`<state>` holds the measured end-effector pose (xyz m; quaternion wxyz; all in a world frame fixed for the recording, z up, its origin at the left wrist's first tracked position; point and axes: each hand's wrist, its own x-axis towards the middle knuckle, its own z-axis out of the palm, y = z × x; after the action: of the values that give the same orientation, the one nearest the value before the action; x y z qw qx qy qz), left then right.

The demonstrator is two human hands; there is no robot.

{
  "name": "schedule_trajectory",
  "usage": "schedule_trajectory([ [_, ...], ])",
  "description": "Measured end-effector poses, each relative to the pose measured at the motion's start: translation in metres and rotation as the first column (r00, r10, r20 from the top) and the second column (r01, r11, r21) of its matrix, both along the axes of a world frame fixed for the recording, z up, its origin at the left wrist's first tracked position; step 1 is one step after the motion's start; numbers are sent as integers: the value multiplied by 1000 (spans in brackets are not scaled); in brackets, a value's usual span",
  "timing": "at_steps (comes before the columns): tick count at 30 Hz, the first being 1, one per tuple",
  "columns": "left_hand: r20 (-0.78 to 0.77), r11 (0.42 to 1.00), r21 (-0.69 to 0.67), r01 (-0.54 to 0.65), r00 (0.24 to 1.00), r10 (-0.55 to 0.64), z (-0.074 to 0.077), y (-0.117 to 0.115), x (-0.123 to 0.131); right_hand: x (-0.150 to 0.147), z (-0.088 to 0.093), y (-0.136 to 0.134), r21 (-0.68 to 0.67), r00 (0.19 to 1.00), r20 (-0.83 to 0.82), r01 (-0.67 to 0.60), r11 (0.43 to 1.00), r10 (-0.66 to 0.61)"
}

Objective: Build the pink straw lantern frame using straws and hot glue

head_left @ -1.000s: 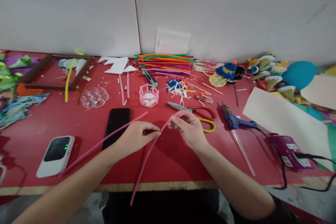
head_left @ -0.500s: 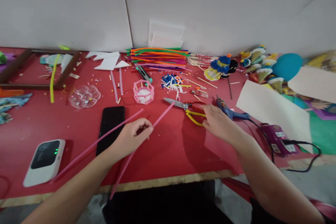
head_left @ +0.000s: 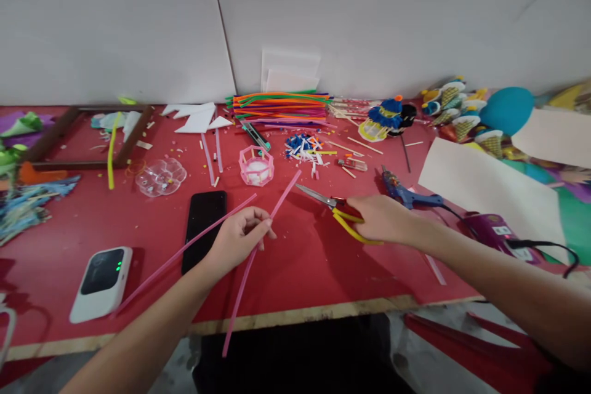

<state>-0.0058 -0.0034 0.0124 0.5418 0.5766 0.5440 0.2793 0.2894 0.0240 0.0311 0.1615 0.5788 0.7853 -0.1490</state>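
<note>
My left hand (head_left: 237,237) pinches a long, thin pink straw (head_left: 285,194) between thumb and fingers. Its upper end points away from me and its lower end hangs over the table edge. A second pink straw (head_left: 170,260) slants across the black phone and passes beside or under that hand; whether the fingers hold it too is hidden. On the right, my right hand (head_left: 381,220) is closed on the handles of the scissors (head_left: 344,220), which have yellow and red grips. The scissor blades point left, near the straw's upper end. Beyond my left hand stands a small pink, open-sided frame (head_left: 257,167) with a white base.
A phone (head_left: 199,221) and a white device (head_left: 102,283) lie on the left. Behind are a green cutter knife (head_left: 256,137), coloured sticks (head_left: 281,107) and cut bits (head_left: 302,146). A glue gun (head_left: 406,192) and its corded purple block (head_left: 501,235) are on the right.
My right hand has closed around the scissor handles and shifted the scissors slightly right and nearer. My left hand keeps its pinch on the straw. The view has shifted a little.
</note>
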Motion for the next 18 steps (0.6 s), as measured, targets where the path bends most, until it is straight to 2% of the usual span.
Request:
schedule_trajectory([
  [2, -11, 1000, -10, -11, 1000, 11, 1, 0, 1, 5, -3, -14, -47, 992, -118, 45, 998, -51],
  [5, -67, 1000, 15, -8, 998, 9, 2, -1, 2, 10, -7, -37, -171, 926, -318, 154, 973, -203],
  [9, -156, 999, 46, 29, 987, -22, 1, -3, 3, 5, -8, -61, -301, 815, -512, 124, 945, -271],
  [11, -165, 998, 33, 51, 985, -45, 1, -3, 3, 1, -6, -65, -335, 794, -545, 91, 938, -271],
  [14, -175, 997, 11, 80, 982, -77, 1, -4, 3, -4, -3, -62, -385, 808, -524, 57, 921, -269],
  [18, -186, 997, 13, 81, 980, -78, 0, -4, 4, -7, -4, -53, -388, 826, -505, 40, 921, -249],
])
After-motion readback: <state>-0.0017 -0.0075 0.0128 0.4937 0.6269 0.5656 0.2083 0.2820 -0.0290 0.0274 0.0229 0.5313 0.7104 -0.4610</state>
